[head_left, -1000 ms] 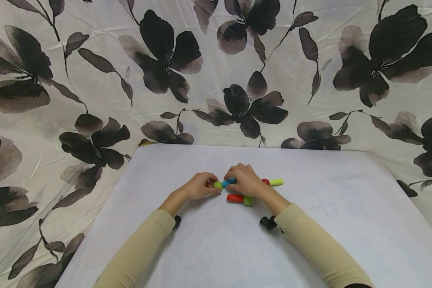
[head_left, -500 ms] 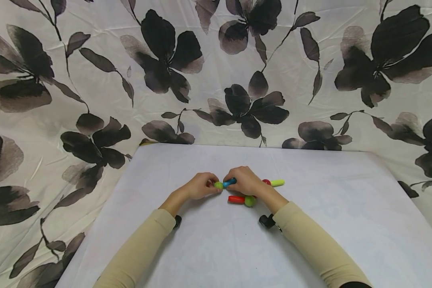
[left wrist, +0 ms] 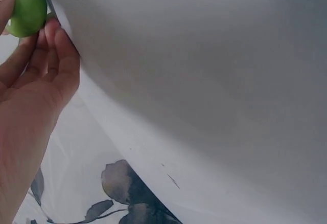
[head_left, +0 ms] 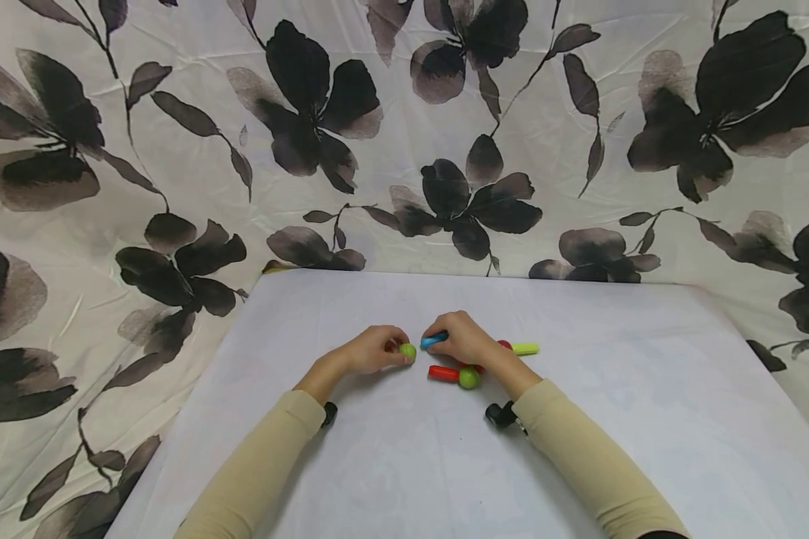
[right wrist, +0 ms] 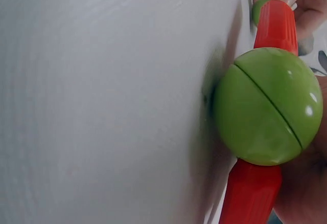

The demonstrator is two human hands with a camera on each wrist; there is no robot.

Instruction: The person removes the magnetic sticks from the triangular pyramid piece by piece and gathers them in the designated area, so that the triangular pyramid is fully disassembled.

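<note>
My left hand (head_left: 377, 349) pinches a green ball (head_left: 407, 351) between thumb and fingers. In the left wrist view that ball (left wrist: 28, 13) shows at the upper left, partly covered by fingertips. Facing it, my right hand (head_left: 465, 335) grips a short blue stick (head_left: 434, 340), whose left end points at the ball across a small gap. Below the right hand lies a second green ball (head_left: 469, 377) with a red stick (head_left: 443, 373) on its left. The right wrist view shows this ball (right wrist: 268, 106) between two red pieces, close up.
Beyond the right wrist, a red ball (head_left: 505, 344) joined to a yellow-green stick (head_left: 526, 348) lies partly hidden by the forearm. All of it is on a white table (head_left: 350, 464). Behind the table hangs a floral cloth (head_left: 391, 127).
The blue stick and the green ball in my left hand, which met end to end earlier, have come apart. The blue stick has shifted slightly right and up.
</note>
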